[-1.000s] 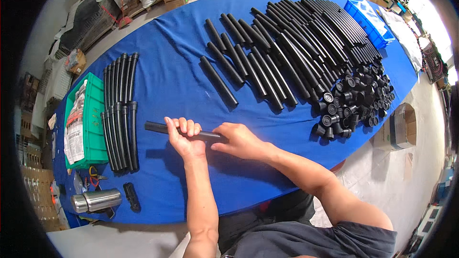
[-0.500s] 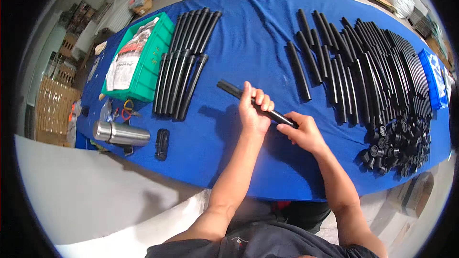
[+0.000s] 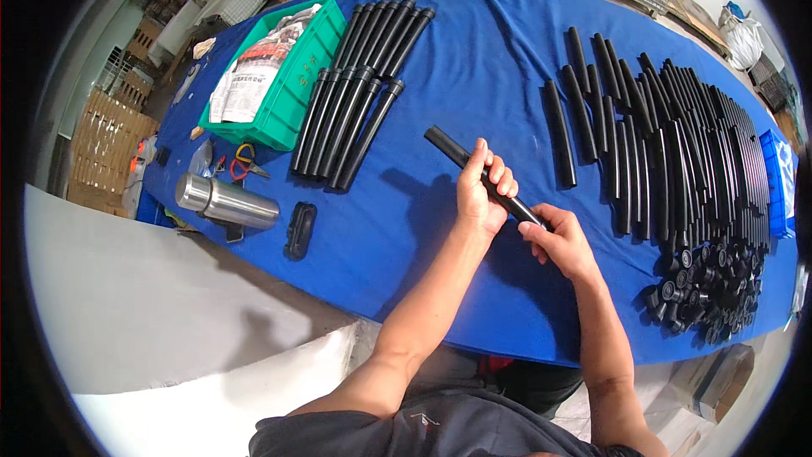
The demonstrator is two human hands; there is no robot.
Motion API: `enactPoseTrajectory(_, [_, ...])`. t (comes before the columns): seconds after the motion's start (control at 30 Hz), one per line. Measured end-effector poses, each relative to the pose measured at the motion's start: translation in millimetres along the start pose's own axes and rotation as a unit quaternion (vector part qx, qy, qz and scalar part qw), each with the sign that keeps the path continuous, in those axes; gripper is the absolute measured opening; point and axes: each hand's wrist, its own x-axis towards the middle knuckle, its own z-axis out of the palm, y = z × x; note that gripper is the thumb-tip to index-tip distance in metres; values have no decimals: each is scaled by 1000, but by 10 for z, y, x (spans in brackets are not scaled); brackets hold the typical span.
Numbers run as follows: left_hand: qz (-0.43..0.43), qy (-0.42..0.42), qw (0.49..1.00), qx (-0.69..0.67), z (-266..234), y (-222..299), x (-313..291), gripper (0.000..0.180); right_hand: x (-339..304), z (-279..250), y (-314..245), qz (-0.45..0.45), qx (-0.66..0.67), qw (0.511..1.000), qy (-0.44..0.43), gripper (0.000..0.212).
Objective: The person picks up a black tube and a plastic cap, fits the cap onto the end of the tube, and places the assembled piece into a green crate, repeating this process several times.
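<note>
Above the blue cloth, a black tube [image 3: 446, 143] slants from upper left to lower right. My left hand [image 3: 482, 193] wraps its middle, thumb pointing up along it. At its lower right end, my right hand [image 3: 560, 241] is closed with thumb and fingers around the tube; whether a cap sits on that end is hidden by the fingers. To the left, two rows of black tubes with wider collars at their far ends [image 3: 342, 123] lie side by side. Many plain black tubes [image 3: 634, 165] are spread to the right, with a heap of small black caps [image 3: 706, 292] nearer me.
A green crate [image 3: 288, 97] with newspaper stands at the far left. Near it lie scissors [image 3: 245, 165], a steel flask [image 3: 233, 203] on its side and a black oblong object [image 3: 300, 230]. A blue bin [image 3: 778, 186] stands at the right edge of the blue-covered table [image 3: 482, 59].
The view has turned, so most table items appear farther right. Both hands still grip the tube in nearly the same pose, with the right fingers slightly shifted at its end.
</note>
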Motion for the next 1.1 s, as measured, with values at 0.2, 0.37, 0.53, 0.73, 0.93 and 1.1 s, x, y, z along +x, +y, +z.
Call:
enactPoseTrajectory(0.2, [34,44,998,16,-34,-4,19,34,3,142,38,-213,-308,919,123,34])
enactPoseTrajectory(0.37, [23,37,999,18,-22,10,11,33,4,124,44,-213,-275,933,94,39])
enactPoseTrajectory(0.53, [36,62,997,29,24,12,4,35,36,123,91,-245,-285,921,101,44])
enactPoseTrajectory(0.73, [1,-84,996,-44,-40,13,15,30,-9,5,5,3,52,998,-28,36])
enactPoseTrajectory(0.93, [14,-67,998,-9,-42,33,8,31,-4,61,23,-156,-121,978,59,37])
enactPoseTrajectory(1.1, [38,7,999,7,-14,0,-4,31,2,128,51,-284,-364,874,150,35])
